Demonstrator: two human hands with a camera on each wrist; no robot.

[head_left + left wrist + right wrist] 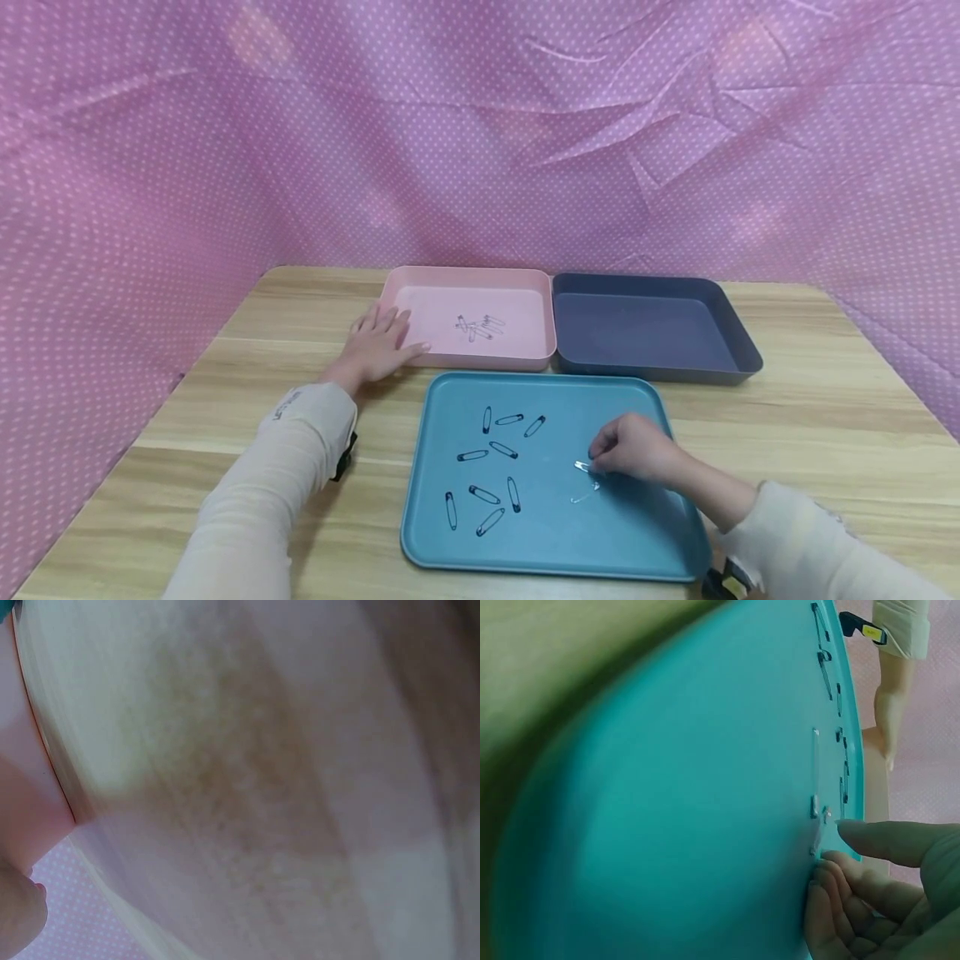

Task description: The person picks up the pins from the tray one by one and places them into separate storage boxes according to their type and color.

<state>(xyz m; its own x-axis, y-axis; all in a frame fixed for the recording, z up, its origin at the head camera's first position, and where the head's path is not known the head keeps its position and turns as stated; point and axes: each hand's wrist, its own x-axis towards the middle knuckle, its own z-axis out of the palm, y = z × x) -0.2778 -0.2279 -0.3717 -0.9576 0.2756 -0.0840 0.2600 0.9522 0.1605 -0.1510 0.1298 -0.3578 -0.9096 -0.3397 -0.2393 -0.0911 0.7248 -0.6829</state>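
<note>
Head view, far left: the left hand (pixel 377 346), fingers spread, rests at the edge of a pink tray (pixel 477 363); its own wrist camera shows mostly blurred table (pixel 225 750). Inside lie overlapping pins (pixel 480 328), too tangled to count. Dark safety pins (pixel 472 456) lie across the blue tray's (pixel 555 542) left half. Farther right, silver pins (pixel 585 493) sit by the right hand's (pixel 637 450) bent fingers, which partly hide them; whether it grips one, I cannot tell. Behind stands a navy tray (pixel 637 321).

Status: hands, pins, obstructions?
Left hand at pink tray. Right hand at silver pins on blue tray, grip unclear. Black pins to their left. Nothing visibly blocking.
</note>
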